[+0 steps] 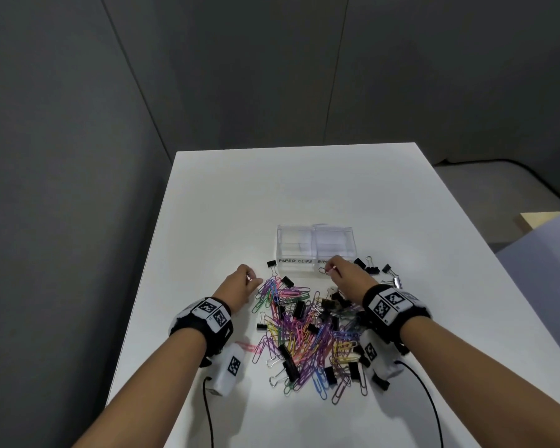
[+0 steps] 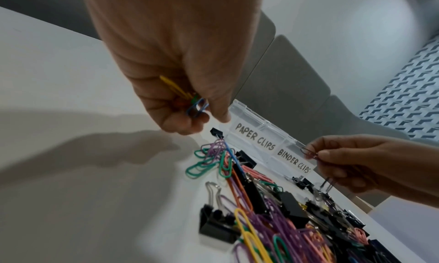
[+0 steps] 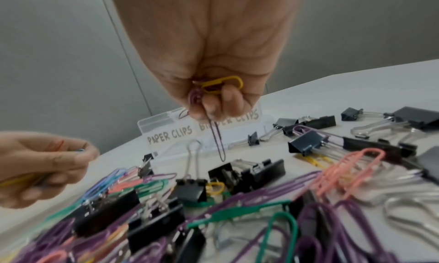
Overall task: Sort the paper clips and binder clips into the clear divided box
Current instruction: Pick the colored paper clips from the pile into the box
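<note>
A clear divided box (image 1: 316,245) labelled PAPER CLIPS and BINDER CLIPS stands on the white table; both halves look empty. In front of it lies a heap of coloured paper clips (image 1: 307,334) mixed with black binder clips (image 1: 290,363). My left hand (image 1: 248,279) hovers left of the box and grips several paper clips (image 2: 192,101), yellow, green and blue. My right hand (image 1: 333,268) is at the box's front wall and holds several paper clips (image 3: 213,90), yellow and purple, one dangling down.
More black binder clips (image 1: 372,270) lie scattered right of the box. The white table (image 1: 272,195) has bare surface behind and left of the box. Grey walls surround it; a cable (image 1: 530,176) runs on the floor at right.
</note>
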`<control>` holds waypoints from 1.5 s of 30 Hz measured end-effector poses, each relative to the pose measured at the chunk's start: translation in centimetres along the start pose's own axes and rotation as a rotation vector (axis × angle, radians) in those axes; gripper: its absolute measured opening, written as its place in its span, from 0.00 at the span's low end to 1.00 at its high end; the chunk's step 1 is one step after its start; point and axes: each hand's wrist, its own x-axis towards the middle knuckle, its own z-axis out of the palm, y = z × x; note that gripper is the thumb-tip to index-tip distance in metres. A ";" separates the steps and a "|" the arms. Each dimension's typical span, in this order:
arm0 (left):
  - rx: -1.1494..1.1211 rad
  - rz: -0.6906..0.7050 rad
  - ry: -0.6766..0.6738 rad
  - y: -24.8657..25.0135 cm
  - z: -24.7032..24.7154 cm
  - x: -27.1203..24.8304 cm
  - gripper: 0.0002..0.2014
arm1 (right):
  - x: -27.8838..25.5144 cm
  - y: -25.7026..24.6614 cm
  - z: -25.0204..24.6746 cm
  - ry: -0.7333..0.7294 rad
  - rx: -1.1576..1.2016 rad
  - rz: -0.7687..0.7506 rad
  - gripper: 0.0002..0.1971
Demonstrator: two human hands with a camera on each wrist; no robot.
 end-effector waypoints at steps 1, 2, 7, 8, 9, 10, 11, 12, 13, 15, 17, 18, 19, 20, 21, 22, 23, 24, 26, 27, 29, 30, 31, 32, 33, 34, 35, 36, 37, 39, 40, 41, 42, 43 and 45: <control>-0.016 -0.016 -0.008 0.0 0.0 0.1 0.09 | 0.1 0.1 -0.2 0.003 0.020 0.015 0.13; -0.037 -0.024 -0.015 -0.1 0.0 0.1 0.11 | 0.1 0.2 -0.2 0.008 0.040 0.028 0.13; 0.069 -0.026 -0.017 0.3 0.2 0.1 0.07 | -0.1 0.8 -0.1 0.011 0.097 0.071 0.08; 0.106 -0.030 -0.017 0.4 0.2 0.2 0.06 | -0.1 0.8 0.0 0.001 0.071 0.086 0.07; 0.131 -0.044 -0.026 0.4 0.2 0.2 0.07 | 0.0 0.8 0.1 -0.008 0.052 0.106 0.09; 0.149 -0.059 -0.036 0.4 0.3 0.3 0.08 | 0.0 0.8 0.2 -0.011 0.045 0.125 0.14; 0.165 -0.078 -0.046 0.3 0.4 0.3 0.08 | 0.1 0.8 0.3 -0.017 0.053 0.148 0.17; 0.191 -0.089 -0.054 0.3 0.5 0.3 0.08 | 0.1 0.8 0.4 -0.017 0.065 0.160 0.18; 0.225 -0.093 -0.071 0.3 0.6 0.4 0.08 | 0.1 0.8 0.5 -0.018 0.078 0.172 0.18; 0.286 -0.086 -0.104 0.4 0.8 0.4 0.11 | 0.3 1.0 0.8 -0.029 0.120 0.186 0.18; 0.298 -0.073 -0.105 0.6 1.2 0.5 0.14 | 0.3 1.0 0.9 -0.028 0.158 0.191 0.16; 0.297 -0.066 -0.096 0.7 1.3 0.6 0.15 | 0.3 1.0 0.9 -0.018 0.189 0.192 0.16; 0.299 -0.059 -0.086 0.9 1.5 0.7 0.15 | 0.3 0.9 0.9 -0.008 0.225 0.193 0.16; 0.305 -0.052 -0.082 1.1 1.8 0.7 0.15 | 0.3 0.8 0.8 -0.001 0.251 0.190 0.15; 0.314 -0.043 -0.084 1.2 2.0 0.7 0.15 | 0.3 0.7 0.7 0.008 0.256 0.183 0.15; 0.325 -0.037 -0.087 1.3 2.2 0.7 0.15 | 0.4 0.6 0.7 0.018 0.237 0.174 0.13; 0.332 -0.033 -0.088 1.5 2.4 0.6 0.15 | 0.4 0.4 0.6 0.026 0.206 0.165 0.11; 0.335 -0.023 -0.081 1.6 2.6 0.6 0.14 | 0.5 0.2 0.6 0.030 0.165 0.153 0.10; 0.337 -0.002 -0.058 1.7 2.9 0.6 0.10 | 0.5 -0.5 0.8 -0.011 0.108 0.138 0.10; 0.336 0.002 -0.043 1.7 2.8 0.6 0.10 | 0.6 -0.8 1.0 -0.052 0.072 0.127 0.10; 0.318 0.002 -0.016 1.6 2.6 0.5 0.09 | 0.6 -1.4 1.5 -0.137 -0.056 0.098 0.13; 0.301 0.000 -0.009 1.6 2.5 0.5 0.08 | 0.7 -1.6 1.7 -0.167 -0.138 0.084 0.15; 0.280 -0.001 -0.009 1.5 2.3 0.4 0.07 | 0.7 -1.7 1.9 -0.178 -0.208 0.077 0.15; 0.263 0.001 -0.015 1.4 2.2 0.3 0.09 | 0.7 -1.8 2.1 -0.173 -0.266 0.071 0.15; 0.261 0.003 -0.025 1.4 2.1 0.2 0.11 | 0.6 -1.8 2.3 -0.163 -0.320 0.068 0.14; 0.275 0.007 -0.041 1.4 2.0 0.0 0.13 | 0.6 -1.9 2.5 -0.159 -0.369 0.069 0.12; 0.300 0.013 -0.058 1.4 1.9 -0.1 0.14 | 0.6 -1.9 2.8 -0.159 -0.411 0.075 0.11; 0.327 0.020 -0.073 1.4 1.9 -0.2 0.14 | 0.6 -2.0 2.9 -0.166 -0.440 0.086 0.09; 0.353 0.024 -0.087 1.5 1.8 -0.4 0.13 | 0.6 -2.0 2.9 -0.174 -0.458 0.094 0.08; 0.403 0.028 -0.108 1.7 1.7 -0.6 0.14 | 0.6 -1.8 2.9 -0.176 -0.464 0.081 0.07; 0.422 0.027 -0.112 1.9 1.5 -0.7 0.14 | 0.5 -1.8 2.7 -0.171 -0.446 0.063 0.06; 0.436 0.027 -0.117 2.0 1.3 -0.7 0.14 | 0.4 -1.7 2.5 -0.164 -0.412 0.042 0.04; 0.447 0.027 -0.131 2.1 1.0 -0.8 0.14 | 0.2 -1.7 2.3 -0.158 -0.365 0.016 0.04; 0.454 0.029 -0.152 2.1 0.7 -0.7 0.13 | 0.1 -1.6 2.1 -0.159 -0.311 -0.014 0.06; 0.451 0.032 -0.196 2.0 0.1 -0.6 0.10 | -0.1 -1.7 1.5 -0.166 -0.205 -0.069 0.07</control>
